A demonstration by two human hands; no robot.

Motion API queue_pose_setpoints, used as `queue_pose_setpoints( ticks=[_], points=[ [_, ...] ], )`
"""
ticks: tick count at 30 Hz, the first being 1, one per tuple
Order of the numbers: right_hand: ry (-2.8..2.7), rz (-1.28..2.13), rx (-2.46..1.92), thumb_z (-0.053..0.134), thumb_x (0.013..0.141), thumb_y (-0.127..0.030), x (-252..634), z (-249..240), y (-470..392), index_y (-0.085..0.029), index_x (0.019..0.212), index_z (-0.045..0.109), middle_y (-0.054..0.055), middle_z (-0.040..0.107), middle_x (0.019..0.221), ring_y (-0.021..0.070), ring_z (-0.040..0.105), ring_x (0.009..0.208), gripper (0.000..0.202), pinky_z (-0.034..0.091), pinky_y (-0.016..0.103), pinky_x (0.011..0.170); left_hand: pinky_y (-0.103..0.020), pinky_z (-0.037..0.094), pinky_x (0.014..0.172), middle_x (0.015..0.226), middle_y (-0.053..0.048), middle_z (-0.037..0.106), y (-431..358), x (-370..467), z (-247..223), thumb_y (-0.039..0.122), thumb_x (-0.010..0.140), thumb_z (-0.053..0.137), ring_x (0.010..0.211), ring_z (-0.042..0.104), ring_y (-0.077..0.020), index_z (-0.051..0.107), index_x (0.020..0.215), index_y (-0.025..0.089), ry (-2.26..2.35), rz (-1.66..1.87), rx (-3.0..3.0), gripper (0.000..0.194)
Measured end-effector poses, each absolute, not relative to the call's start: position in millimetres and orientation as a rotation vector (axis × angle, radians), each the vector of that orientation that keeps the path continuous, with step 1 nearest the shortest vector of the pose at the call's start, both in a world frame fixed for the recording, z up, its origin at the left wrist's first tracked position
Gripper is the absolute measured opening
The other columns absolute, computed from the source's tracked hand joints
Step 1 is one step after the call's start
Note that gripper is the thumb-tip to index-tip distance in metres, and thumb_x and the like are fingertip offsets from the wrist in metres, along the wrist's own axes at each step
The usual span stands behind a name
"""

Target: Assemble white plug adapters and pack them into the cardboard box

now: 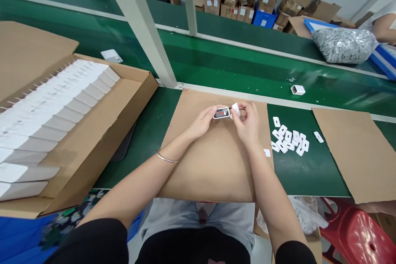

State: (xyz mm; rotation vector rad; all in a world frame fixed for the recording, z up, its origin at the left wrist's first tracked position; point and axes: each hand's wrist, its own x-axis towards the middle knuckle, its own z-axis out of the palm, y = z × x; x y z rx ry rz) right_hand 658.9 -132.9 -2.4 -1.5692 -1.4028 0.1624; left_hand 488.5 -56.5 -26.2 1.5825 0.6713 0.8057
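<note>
Over a cardboard sheet [204, 165], my left hand [204, 121] is closed around a small white plastic housing [222, 113]. Its open end faces me and shows dark and red parts inside. Beside it, my right hand [248, 121] pinches a small white plastic cap [236, 109] between thumb and fingers. The cap is just right of the housing; whether they touch I cannot tell. To the right of my right hand lies a loose pile of white caps [288, 136] with dark slots, on the green table. One white piece [267, 153] lies at the sheet's right edge.
An open carton [136, 75] at left holds a row of white boxy pieces. A white housing [298, 90] lies on the green belt behind. Metal posts [139, 20] rise at the table's back edge. Another cardboard sheet [359, 148] and a red stool [365, 231] are at right.
</note>
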Motion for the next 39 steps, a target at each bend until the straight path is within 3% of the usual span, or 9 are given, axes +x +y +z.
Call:
queue_pose_setpoints(
  ticks=[4, 8, 17, 27, 32, 39],
  points=[
    [-1.402, 0.173, -1.486, 0.063, 0.095, -0.036, 650.6, 2.5, -135.9, -0.023, 0.106, 0.061, 0.004, 0.063, 0.098, 0.0165, 0.055, 0.078, 0.017, 0.045, 0.032, 0.069, -0.034, 0.052, 0.088, 0.099, -0.008, 0.073, -61.1, 490.1, -25.0, 0.06, 0.101, 0.036, 0.093, 0.066, -0.0215, 0.072, 0.093, 0.019, 0.681, 0.891, 1.574, 0.056],
    [-1.449, 0.202, -1.442, 0.065, 0.094, -0.035, 644.1, 4.4, -138.0, -0.025, 0.106, 0.06, 0.002, 0.06, 0.094, 0.0136, 0.047, 0.066, 0.017, 0.042, 0.032, 0.064, -0.036, 0.052, 0.085, 0.087, -0.006, 0.068, -63.0, 488.4, -22.3, 0.053, 0.101, 0.033, 0.085, 0.064, -0.0213, 0.068, 0.081, 0.02, 0.705, 0.944, 1.626, 0.052],
    [-1.482, 0.315, -1.406, 0.064, 0.096, -0.035, 642.3, 4.5, -140.7, -0.025, 0.11, 0.061, 0.002, 0.059, 0.102, 0.008, 0.045, 0.057, 0.017, 0.042, 0.03, 0.056, -0.039, 0.048, 0.092, 0.089, -0.006, 0.065, -62.3, 487.9, -24.5, 0.046, 0.105, 0.031, 0.092, 0.062, -0.0235, 0.067, 0.083, 0.021, 0.73, 1.024, 1.738, 0.05],
    [-1.651, 0.316, -1.336, 0.066, 0.094, -0.034, 635.1, 5.7, -139.1, -0.027, 0.113, 0.066, 0.008, 0.058, 0.109, 0.0166, 0.056, 0.077, 0.02, 0.055, 0.034, 0.063, -0.038, 0.046, 0.086, 0.086, -0.006, 0.061, -57.4, 489.1, -33.8, 0.055, 0.107, 0.025, 0.088, 0.059, -0.0233, 0.055, 0.078, 0.022, 0.998, 0.986, 1.819, 0.053],
    [-1.619, 0.436, -1.311, 0.068, 0.093, -0.031, 633.8, -0.2, -137.6, -0.027, 0.112, 0.068, 0.008, 0.055, 0.112, 0.0192, 0.06, 0.09, 0.019, 0.057, 0.033, 0.065, -0.042, 0.045, 0.091, 0.089, -0.006, 0.06, -61.6, 489.7, -28.6, 0.056, 0.107, 0.019, 0.091, 0.058, -0.0242, 0.054, 0.081, 0.023, 0.975, 0.956, 1.841, 0.054],
    [-1.569, 0.53, -1.354, 0.07, 0.092, -0.035, 638.5, 4.0, -140.1, -0.029, 0.111, 0.071, 0.008, 0.054, 0.119, 0.0196, 0.061, 0.096, 0.02, 0.06, 0.035, 0.073, -0.04, 0.045, 0.097, 0.101, -0.006, 0.063, -65.0, 487.6, -25.0, 0.055, 0.106, 0.031, 0.102, 0.058, -0.0234, 0.056, 0.091, 0.023, 0.896, 0.896, 1.872, 0.043]
  ],
)
